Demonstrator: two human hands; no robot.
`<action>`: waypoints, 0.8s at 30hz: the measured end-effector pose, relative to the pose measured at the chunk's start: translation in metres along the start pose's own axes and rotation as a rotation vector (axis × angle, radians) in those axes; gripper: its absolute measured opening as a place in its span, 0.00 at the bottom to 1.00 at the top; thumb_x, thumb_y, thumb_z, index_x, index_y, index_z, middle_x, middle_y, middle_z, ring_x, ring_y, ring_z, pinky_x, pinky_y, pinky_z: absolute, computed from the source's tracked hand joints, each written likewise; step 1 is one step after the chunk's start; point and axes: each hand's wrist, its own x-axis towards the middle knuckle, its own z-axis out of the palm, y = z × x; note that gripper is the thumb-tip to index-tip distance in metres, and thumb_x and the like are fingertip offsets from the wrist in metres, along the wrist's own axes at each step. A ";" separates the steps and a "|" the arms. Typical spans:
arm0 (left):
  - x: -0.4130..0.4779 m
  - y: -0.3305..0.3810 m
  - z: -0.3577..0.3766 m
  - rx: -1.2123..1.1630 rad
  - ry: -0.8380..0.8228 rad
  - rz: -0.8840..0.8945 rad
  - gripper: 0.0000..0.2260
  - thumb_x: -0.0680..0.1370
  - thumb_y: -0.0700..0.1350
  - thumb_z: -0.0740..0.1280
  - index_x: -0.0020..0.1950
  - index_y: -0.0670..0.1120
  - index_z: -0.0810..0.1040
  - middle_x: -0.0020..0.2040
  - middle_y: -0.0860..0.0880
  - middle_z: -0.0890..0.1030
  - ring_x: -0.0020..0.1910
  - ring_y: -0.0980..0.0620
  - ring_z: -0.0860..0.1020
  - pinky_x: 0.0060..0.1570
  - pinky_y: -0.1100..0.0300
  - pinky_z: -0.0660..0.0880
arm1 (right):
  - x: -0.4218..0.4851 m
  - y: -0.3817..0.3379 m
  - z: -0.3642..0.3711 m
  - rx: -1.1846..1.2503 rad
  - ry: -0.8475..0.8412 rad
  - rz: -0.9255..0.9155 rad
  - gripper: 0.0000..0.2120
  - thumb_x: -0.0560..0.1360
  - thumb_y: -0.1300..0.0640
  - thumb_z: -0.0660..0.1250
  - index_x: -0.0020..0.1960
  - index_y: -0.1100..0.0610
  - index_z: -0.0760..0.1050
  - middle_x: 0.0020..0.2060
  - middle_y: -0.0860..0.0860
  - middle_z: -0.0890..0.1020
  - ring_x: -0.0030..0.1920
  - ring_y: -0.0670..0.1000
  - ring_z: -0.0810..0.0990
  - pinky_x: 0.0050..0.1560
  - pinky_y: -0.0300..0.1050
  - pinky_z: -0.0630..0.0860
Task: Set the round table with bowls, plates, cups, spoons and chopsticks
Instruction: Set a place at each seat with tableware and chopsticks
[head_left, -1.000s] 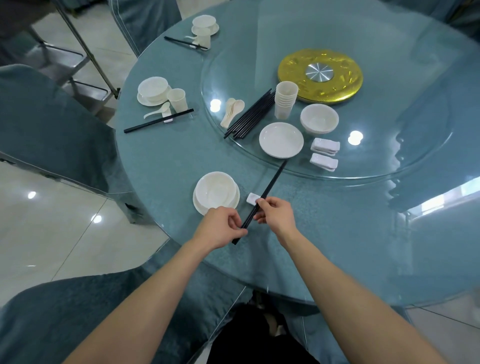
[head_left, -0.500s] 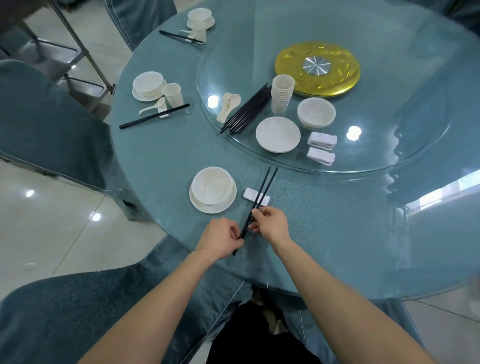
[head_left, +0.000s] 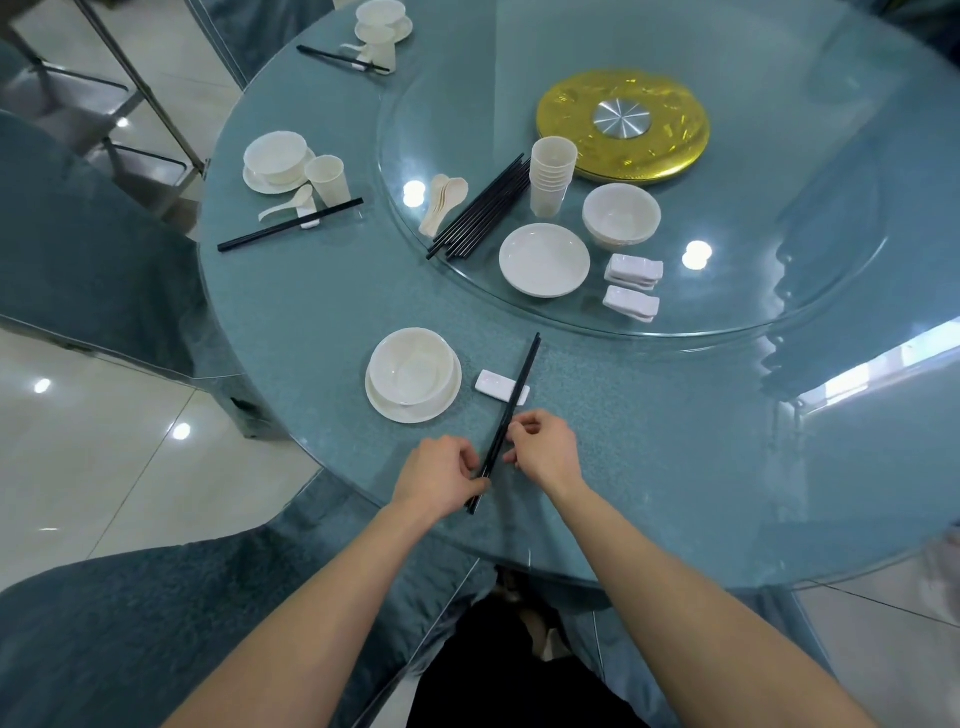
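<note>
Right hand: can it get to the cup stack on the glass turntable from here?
Probably yes: only a flat plate lies between the right hand and the cup stack, nothing tall, though it's a stretch.

Left grip (head_left: 441, 475), right grip (head_left: 545, 452): seemingly curled

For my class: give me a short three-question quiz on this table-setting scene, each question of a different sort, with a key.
1. True or false: the chopsticks lie across the white rest.
2. Missing beside the nearest bowl: A) chopsticks; B) a cup and spoon; C) a rest.
3. Fill in: that bowl stands on a ____.
Key: 1 true; 2 B; 3 plate.
</note>
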 end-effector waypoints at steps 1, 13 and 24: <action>0.000 0.001 -0.001 0.011 0.007 0.002 0.12 0.70 0.53 0.83 0.45 0.53 0.83 0.37 0.57 0.84 0.41 0.54 0.84 0.45 0.57 0.80 | 0.000 0.000 0.001 -0.001 0.002 0.002 0.05 0.82 0.60 0.66 0.51 0.55 0.80 0.44 0.53 0.87 0.32 0.50 0.87 0.40 0.48 0.83; 0.003 0.002 -0.008 0.083 -0.011 0.022 0.10 0.72 0.55 0.80 0.42 0.52 0.83 0.38 0.55 0.85 0.42 0.52 0.84 0.47 0.52 0.82 | 0.011 0.000 -0.006 -0.068 0.127 -0.058 0.11 0.78 0.61 0.68 0.60 0.55 0.79 0.39 0.49 0.85 0.38 0.53 0.88 0.49 0.51 0.84; 0.003 0.003 -0.006 0.082 -0.012 -0.003 0.09 0.71 0.54 0.80 0.40 0.52 0.83 0.37 0.56 0.85 0.41 0.53 0.84 0.48 0.51 0.83 | 0.033 -0.010 -0.019 -0.246 0.060 -0.198 0.18 0.77 0.56 0.74 0.67 0.50 0.79 0.41 0.48 0.84 0.42 0.54 0.85 0.52 0.54 0.83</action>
